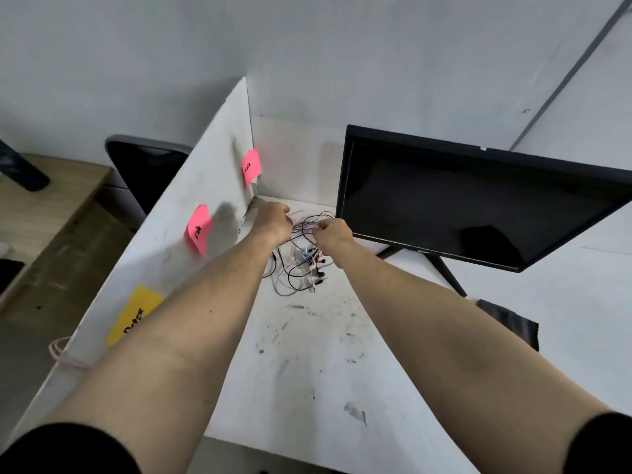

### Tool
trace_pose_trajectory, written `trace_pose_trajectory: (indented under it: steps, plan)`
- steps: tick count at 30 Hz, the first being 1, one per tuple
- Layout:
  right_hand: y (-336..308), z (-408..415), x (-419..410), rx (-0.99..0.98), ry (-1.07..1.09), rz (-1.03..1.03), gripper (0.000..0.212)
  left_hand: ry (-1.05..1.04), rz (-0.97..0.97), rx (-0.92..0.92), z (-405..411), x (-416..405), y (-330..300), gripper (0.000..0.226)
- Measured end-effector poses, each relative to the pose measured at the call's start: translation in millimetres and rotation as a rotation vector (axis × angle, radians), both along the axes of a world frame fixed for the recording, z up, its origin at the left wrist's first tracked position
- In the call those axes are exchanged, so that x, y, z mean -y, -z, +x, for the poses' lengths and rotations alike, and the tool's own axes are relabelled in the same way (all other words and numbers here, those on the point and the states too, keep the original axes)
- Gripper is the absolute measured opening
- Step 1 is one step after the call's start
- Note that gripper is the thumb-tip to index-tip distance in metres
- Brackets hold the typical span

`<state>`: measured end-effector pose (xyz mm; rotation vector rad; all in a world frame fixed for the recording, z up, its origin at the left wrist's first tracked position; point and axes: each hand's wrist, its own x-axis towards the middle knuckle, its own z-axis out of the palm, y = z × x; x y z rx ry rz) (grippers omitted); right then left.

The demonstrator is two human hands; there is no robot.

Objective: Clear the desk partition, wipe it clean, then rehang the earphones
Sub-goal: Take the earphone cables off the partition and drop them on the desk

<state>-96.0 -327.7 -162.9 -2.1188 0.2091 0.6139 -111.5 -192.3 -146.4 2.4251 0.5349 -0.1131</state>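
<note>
Both arms reach out over the white desk (307, 371) toward its far left corner, where the partition (191, 213) meets the back wall. The left hand (272, 222) is curled with its knuckles up, right at the foot of the partition, and black cords run out from under its fingers, so it seems to hold part of the tangle, though the grip itself is hidden. The right hand (333, 232) is closed in a fist and pinches the cords of the earphones (301, 261) just above the desk. The rest of the earphones lies in a loose heap of black and pale wires on the desk, directly below and between the two hands, near the far edge.

Two pink notes (200, 229) stick to the partition, one near the far corner and one nearer the middle, and a yellow note (135, 314) sits closer to the near end. A coil of pale cord (63, 352) hangs over the partition's top edge by the yellow note. A dark monitor (478, 200) stands toward the desk's right side. Grey smudges mark the desk's middle.
</note>
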Motion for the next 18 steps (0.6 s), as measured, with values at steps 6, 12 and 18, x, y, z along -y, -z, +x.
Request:
trace_pose_trajectory:
  steps: [6,12,18]
  plan:
    - [-10.2,-0.4,-9.5,-0.030,-0.063,-0.051,0.057,-0.009,0.023,-0.102,1.2,-11.7,4.2,0.042]
    - [-31.9,-12.9,-16.2,-0.007,-0.078,-0.033,0.050,0.004,-0.006,-0.084,-11.3,-12.1,-26.4,0.038]
    - [-59.2,-38.7,-19.7,0.042,-0.045,0.019,0.051,0.049,-0.026,0.002,-31.3,-8.2,-70.1,0.035]
